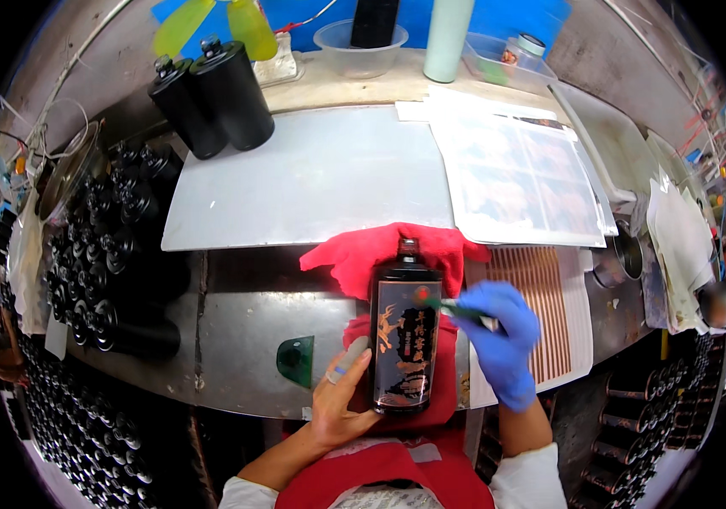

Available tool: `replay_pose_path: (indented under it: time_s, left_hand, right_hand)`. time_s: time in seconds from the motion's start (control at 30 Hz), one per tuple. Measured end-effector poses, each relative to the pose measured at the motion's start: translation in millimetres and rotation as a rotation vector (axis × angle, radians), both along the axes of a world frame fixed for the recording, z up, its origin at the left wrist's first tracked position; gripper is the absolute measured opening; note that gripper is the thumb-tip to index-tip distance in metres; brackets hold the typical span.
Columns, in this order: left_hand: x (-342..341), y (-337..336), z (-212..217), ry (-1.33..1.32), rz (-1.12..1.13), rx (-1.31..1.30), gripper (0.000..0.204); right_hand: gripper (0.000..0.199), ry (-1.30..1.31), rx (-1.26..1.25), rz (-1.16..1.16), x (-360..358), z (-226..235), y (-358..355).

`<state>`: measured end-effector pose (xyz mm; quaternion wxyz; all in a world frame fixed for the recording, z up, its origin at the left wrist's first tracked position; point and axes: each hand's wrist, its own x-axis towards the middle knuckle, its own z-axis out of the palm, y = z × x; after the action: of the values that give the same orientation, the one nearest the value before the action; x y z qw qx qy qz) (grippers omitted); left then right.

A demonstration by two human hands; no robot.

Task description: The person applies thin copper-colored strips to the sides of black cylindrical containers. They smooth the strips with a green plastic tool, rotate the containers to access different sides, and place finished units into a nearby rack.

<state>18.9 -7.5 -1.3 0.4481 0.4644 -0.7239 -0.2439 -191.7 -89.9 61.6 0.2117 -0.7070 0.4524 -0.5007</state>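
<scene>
A black bottle (404, 335) with a dark label in orange and gold lies on its side on a red cloth (380, 250), neck pointing away from me. My left hand (342, 399), bare with tape on a finger, rests against the bottle's lower left side and steadies it. My right hand (503, 339), in a blue glove, holds a thin green tool (456, 310) whose tip touches the upper right of the label.
Two upright black bottles (215, 93) stand at the back left by a grey sheet (312, 174). Many black bottles (113, 254) lie stacked at left and below. Printed label sheets (516, 178), a striped sheet (550, 297), a green scraper (297, 360), metal cups (626, 254).
</scene>
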Motion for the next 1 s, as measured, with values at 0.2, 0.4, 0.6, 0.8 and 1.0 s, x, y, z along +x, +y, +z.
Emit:
replay_pose_path:
  time_s: [0.2,0.4,0.6,0.8,1.0]
  left_hand:
    - [-2,-6,-1,0.083,-0.045,-0.046,0.07]
    - [-8,-5,-3,0.091,-0.023,-0.05,0.071]
    - [-2,-1,-6,0.057,-0.013,-0.058,0.072]
    - [-10,1,0,-0.004,-0.03,-0.173,0.077]
    - [-8,6,-6,-0.025,0.013,-0.244,0.083]
  right_hand:
    - [0.027,-0.391,0.495,0.019,0,3,-26]
    - [0.028,-0.359,0.281,0.037,4,4,-40]
    - [0.035,0.182,-0.181,0.143,8,-2,12]
    - [0.028,0.383,0.135,0.27,2,25,52]
    - [0.038,0.551,-0.41,0.068,4,19,-3]
